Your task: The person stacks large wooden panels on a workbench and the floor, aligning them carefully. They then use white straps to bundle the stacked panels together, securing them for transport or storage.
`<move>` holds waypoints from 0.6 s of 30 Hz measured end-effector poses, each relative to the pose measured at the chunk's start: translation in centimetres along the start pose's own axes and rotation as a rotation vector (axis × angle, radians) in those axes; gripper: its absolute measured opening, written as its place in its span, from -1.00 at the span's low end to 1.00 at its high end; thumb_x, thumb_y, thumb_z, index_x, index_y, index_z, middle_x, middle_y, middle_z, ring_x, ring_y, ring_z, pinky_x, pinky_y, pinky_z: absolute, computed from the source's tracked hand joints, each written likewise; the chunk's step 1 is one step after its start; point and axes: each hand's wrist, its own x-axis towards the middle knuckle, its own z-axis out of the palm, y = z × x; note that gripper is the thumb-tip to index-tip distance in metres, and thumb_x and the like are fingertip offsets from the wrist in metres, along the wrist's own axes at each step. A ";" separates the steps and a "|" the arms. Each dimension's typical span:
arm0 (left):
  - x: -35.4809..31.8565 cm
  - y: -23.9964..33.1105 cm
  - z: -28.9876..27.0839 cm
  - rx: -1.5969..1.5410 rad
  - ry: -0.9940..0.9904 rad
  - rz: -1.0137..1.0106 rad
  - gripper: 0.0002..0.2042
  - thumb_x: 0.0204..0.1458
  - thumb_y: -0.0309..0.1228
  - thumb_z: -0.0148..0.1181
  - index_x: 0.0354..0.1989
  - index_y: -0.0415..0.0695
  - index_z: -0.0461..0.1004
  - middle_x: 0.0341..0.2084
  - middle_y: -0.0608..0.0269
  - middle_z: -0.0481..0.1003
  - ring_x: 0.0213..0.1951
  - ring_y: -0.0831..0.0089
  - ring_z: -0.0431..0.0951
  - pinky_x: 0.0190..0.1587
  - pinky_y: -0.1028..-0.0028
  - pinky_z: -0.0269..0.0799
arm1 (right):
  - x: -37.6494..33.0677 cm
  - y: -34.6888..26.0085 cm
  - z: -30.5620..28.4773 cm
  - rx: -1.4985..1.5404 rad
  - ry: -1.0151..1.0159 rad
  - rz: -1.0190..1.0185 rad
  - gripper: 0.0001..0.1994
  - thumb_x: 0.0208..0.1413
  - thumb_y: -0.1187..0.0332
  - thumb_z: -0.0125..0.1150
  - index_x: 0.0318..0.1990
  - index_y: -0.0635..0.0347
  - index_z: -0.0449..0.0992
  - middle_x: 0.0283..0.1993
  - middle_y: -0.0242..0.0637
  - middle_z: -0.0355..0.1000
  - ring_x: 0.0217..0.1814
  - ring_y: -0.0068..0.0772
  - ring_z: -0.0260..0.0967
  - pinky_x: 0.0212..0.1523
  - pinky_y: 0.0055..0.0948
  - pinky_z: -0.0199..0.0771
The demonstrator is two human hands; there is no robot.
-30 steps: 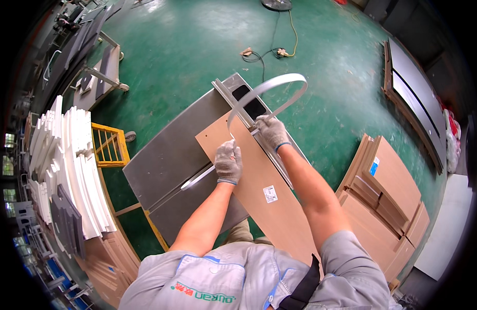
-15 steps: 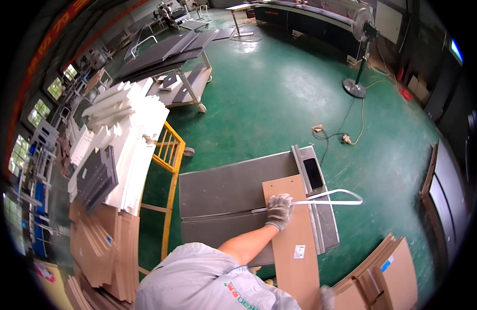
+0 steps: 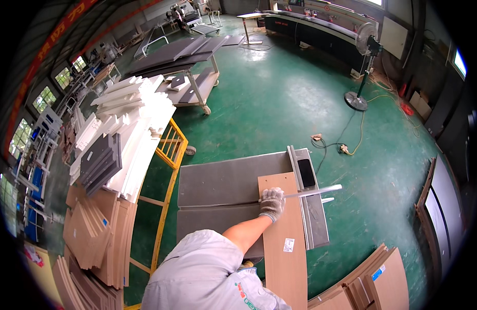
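My left hand (image 3: 272, 205), in a grey knitted glove, lies on a long wood-coloured board (image 3: 283, 268) near its far end. Its fingers are curled over a thin white strip (image 3: 315, 191), which runs across the board and sticks out to the right. A second pale strip end (image 3: 327, 200) shows just below it. The board has two small holes at its far end and a white label (image 3: 288, 245) lower down. Beneath it is a grey-topped worktable (image 3: 228, 178) with a raised metal rail. A black phone (image 3: 306, 173) rests at the table's right side. My right hand is out of view.
Left of the table stand a yellow cart frame (image 3: 168, 201), white panels (image 3: 137, 124) and stacked brown boards (image 3: 88, 235). More brown boards (image 3: 391, 284) lean at lower right. Farther off are a standing fan (image 3: 356, 101), floor cables (image 3: 343, 149) and a trolley of dark panels (image 3: 171, 57).
The strip's wide loop on the right has flattened into a straighter, shorter length. My right hand, blurred at the lower edge before, has gone out of view. The whole view has shifted slightly.
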 end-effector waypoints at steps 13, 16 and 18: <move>0.3 0.7 -0.5 0.051 0.020 -0.088 -0.55 0.04 -0.09 0.25 0.01 -0.13 0.49 0.11 0.09 0.46 0.25 0.09 0.37 0.38 -0.10 0.06 | -19.2 16.4 10.7 -0.590 0.057 -0.282 -0.73 0.18 0.25 0.11 0.03 -0.10 0.52 -0.37 -0.36 0.49 -0.44 -0.40 0.49 -0.53 -0.29 0.51; 0.1 0.8 -0.5 0.053 0.038 -0.100 -0.51 0.02 -0.05 0.25 0.02 -0.13 0.50 0.10 0.09 0.46 0.25 0.10 0.37 0.39 -0.10 0.06 | -23.5 17.5 10.8 -0.772 0.077 -0.357 -0.73 0.17 0.25 0.08 0.02 -0.13 0.50 -0.38 -0.39 0.47 -0.46 -0.42 0.48 -0.56 -0.29 0.50; 0.1 1.0 -0.5 0.052 0.040 -0.096 -0.50 0.01 -0.05 0.26 0.03 -0.14 0.49 0.09 0.10 0.46 0.24 0.10 0.37 0.39 -0.10 0.06 | -24.0 17.5 11.0 -0.727 0.071 -0.334 -0.66 0.18 0.23 0.09 0.11 -0.08 0.49 -0.33 -0.36 0.50 -0.40 -0.37 0.51 -0.49 -0.26 0.54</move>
